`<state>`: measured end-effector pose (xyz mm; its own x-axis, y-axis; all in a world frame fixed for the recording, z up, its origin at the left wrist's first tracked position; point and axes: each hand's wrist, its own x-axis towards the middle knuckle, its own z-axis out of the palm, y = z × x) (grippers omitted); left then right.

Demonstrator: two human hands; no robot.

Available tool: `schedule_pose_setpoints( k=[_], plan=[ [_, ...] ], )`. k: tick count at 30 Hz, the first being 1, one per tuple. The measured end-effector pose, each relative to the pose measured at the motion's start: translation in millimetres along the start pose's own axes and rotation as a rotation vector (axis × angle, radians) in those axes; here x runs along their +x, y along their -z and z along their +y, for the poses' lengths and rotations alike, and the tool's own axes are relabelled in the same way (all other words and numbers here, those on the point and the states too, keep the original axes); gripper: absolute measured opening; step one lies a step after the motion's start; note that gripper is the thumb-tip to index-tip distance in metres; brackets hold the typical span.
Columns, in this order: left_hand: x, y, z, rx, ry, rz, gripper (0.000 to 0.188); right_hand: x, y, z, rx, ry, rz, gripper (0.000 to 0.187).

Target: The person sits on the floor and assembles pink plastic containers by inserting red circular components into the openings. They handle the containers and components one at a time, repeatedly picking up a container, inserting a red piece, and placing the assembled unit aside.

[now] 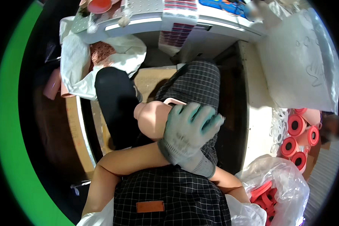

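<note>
Perforated bench [143,7], handwriting-marked sack [295,67]; my left hand [188,130], fingers loosely apart, overlaps my right hand [196,161] (grip hidden, can't tell) beside pink bottle [153,118].

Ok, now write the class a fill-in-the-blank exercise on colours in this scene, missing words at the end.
1. The left hand overlaps the right hand; both wear mostly ____ gloves.
2. The rounded object beside them is ____.
3. The clear plastic bag at lower right contains ____ pieces.
4. Thin ____ lines cross the dark clothing.

Missing words: grey; pink; red; white.
</note>
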<state>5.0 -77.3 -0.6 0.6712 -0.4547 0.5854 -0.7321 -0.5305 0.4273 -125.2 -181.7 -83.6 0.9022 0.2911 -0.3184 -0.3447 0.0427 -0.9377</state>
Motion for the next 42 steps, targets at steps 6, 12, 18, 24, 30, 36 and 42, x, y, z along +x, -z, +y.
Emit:
schedule_pose_setpoints(
  k=[6,12,18,24,30,36,42],
  plan=[
    [51.6,14.6,-48.1,-0.145,-0.156,-0.523,0.03,8.0,0.2,-17.5,-0.641,0.523,-0.133,0.039],
    [11.9,33.6,-77.7,-0.408,0.191,-0.752,0.021,-45.7,52.4,-62.8,-0.714,0.594,0.086,0.052],
    [-5.9,39.9,-115.1,-0.479,0.463,-0.643,0.022,-248.5,145.4,-65.5,-0.909,0.302,2.082,0.041],
    [-16.7,43.2,-123.3,-0.551,0.363,-0.652,0.028,-337.1,152.9,21.7,-1.15,-0.41,2.03,0.06],
    [-16.2,57.4,-103.8,-0.659,0.573,-0.51,0.024,-226.8,129.3,-121.2,-1.21,0.263,1.779,0.053],
    [-41.7,62.8,-83.9,-0.571,0.525,-0.472,0.035,-29.8,98.2,-110.9,-0.666,0.537,0.813,0.056],
    [-72.0,75.5,-92.7,-0.586,0.521,-0.348,0.029,26.9,61.2,-102.5,-0.815,0.759,0.351,0.063]
  ],
)
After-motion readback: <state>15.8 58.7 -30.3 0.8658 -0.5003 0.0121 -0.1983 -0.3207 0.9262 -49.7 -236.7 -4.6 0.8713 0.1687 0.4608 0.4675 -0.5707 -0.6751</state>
